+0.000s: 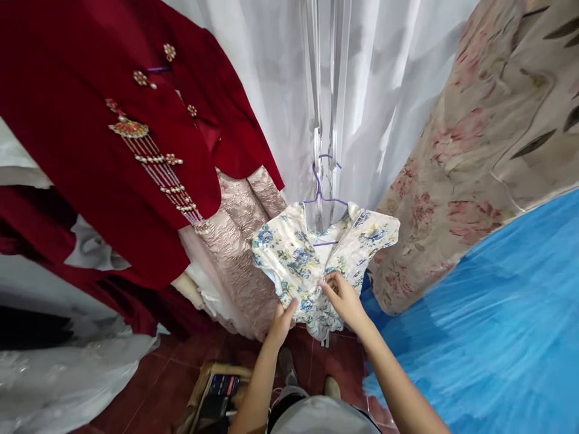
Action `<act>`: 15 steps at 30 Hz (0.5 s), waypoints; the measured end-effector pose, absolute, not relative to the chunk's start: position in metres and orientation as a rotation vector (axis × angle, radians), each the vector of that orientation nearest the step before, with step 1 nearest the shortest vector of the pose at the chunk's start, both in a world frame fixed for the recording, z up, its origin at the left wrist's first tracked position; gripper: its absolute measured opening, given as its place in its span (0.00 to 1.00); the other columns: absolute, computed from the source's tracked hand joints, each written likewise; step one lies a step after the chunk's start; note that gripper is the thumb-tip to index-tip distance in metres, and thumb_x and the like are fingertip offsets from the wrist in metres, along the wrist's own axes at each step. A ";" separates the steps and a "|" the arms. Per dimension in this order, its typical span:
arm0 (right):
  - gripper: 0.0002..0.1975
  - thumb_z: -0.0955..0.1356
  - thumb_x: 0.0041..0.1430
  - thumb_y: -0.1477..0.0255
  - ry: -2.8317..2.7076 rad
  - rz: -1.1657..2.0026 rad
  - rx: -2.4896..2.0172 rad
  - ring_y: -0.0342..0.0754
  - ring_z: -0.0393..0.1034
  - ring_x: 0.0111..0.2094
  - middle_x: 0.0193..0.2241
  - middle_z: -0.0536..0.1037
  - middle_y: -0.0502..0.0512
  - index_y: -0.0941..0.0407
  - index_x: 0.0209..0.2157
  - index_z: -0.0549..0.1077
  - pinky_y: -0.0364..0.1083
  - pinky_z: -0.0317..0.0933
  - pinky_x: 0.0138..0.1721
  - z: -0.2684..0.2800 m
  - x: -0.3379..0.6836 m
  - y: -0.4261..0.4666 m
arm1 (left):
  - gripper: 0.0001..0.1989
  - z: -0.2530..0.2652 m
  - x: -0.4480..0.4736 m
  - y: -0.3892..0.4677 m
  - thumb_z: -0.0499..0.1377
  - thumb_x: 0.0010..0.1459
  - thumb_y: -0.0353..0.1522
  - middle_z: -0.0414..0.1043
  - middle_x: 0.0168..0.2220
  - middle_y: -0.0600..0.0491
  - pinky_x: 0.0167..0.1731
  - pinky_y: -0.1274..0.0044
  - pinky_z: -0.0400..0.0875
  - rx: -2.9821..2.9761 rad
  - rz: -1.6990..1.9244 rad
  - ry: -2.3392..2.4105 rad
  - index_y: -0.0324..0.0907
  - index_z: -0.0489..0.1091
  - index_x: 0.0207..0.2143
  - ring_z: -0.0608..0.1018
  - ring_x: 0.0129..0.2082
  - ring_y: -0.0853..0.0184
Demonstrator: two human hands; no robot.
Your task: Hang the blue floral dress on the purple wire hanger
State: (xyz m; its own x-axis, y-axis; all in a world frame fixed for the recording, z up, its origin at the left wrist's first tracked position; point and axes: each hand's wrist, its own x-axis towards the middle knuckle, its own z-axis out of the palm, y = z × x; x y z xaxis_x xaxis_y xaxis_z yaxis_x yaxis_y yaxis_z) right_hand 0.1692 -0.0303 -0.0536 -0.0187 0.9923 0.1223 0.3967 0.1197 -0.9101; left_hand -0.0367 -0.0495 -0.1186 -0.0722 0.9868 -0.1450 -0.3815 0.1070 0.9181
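Observation:
A short-sleeved cream blouse [294, 253] with blue flowers hangs in front of me on a thin purple hanger [319, 196]. The hanger's hook is up against white curtain cords. At the blouse's lower left side, my left hand [281, 319] pinches the fabric, thumb on top and fingers behind the cloth. My right hand [342, 296] has its thumb and fingertips closed on the front opening near the middle. Whatever small fastening lies between those fingertips is too small to make out.
On the left hang a dark red jacket [149, 181] with beaded trim and a pink brocade garment [239, 241]. A beige floral dress [452, 181] and blue tulle [506, 325] hang on the right. White curtains [271, 72] stand behind. A wooden-framed item [203, 386] rests low on the red tiled floor [149, 374].

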 end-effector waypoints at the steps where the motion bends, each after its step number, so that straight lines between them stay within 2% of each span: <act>1: 0.13 0.65 0.65 0.58 -1.576 0.830 -1.459 0.50 0.71 0.29 0.26 0.76 0.52 0.54 0.38 0.70 0.45 0.58 0.32 -0.051 0.164 -0.023 | 0.33 -0.119 -0.035 -0.052 0.72 0.46 0.49 0.78 0.53 0.41 0.64 0.58 0.62 0.881 1.371 1.180 0.39 0.76 0.49 0.73 0.61 0.46; 4: 0.13 0.63 0.65 0.60 -1.619 0.763 -1.512 0.50 0.70 0.27 0.23 0.75 0.52 0.54 0.31 0.69 0.45 0.55 0.30 -0.052 0.157 -0.014 | 0.28 -0.116 -0.028 -0.058 0.68 0.54 0.45 0.77 0.53 0.39 0.61 0.59 0.66 1.049 1.500 1.371 0.38 0.73 0.52 0.75 0.58 0.48; 8: 0.17 0.64 0.64 0.57 -1.603 0.942 -1.381 0.46 0.63 0.20 0.16 0.68 0.48 0.54 0.26 0.66 0.43 0.51 0.24 -0.061 0.160 -0.023 | 0.28 -0.107 -0.020 -0.062 0.65 0.59 0.39 0.68 0.59 0.39 0.63 0.58 0.62 1.320 1.913 1.684 0.41 0.65 0.59 0.70 0.62 0.51; 10: 0.20 0.64 0.63 0.56 -1.564 1.049 -1.311 0.44 0.60 0.18 0.15 0.66 0.47 0.54 0.24 0.65 0.42 0.50 0.22 -0.063 0.160 -0.032 | 0.22 -0.102 -0.011 -0.061 0.64 0.59 0.35 0.70 0.56 0.42 0.61 0.61 0.65 1.646 1.879 1.650 0.43 0.68 0.56 0.71 0.59 0.55; 12: 0.21 0.65 0.63 0.55 -1.523 1.145 -1.255 0.43 0.59 0.17 0.14 0.67 0.47 0.55 0.22 0.66 0.42 0.51 0.22 -0.064 0.157 -0.042 | 0.13 -0.099 0.001 -0.057 0.61 0.61 0.31 0.74 0.48 0.45 0.55 0.66 0.70 1.891 1.673 1.469 0.43 0.71 0.49 0.76 0.52 0.59; 15: 0.23 0.65 0.63 0.54 -1.452 1.219 -1.192 0.42 0.59 0.17 0.15 0.71 0.50 0.56 0.20 0.69 0.42 0.53 0.22 -0.057 0.150 -0.053 | 0.06 -0.096 0.019 -0.048 0.56 0.64 0.29 0.76 0.40 0.48 0.44 0.71 0.73 1.937 1.550 1.369 0.42 0.72 0.42 0.78 0.42 0.62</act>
State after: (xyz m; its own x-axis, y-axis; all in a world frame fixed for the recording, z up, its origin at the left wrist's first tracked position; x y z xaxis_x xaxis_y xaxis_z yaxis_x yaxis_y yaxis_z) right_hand 0.1499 -0.0528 -0.0571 -0.1611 0.9862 0.0391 0.1321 0.0608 -0.9894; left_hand 0.0189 -0.0478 -0.0956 -0.0404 0.8111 0.5835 0.4792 -0.4967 0.7236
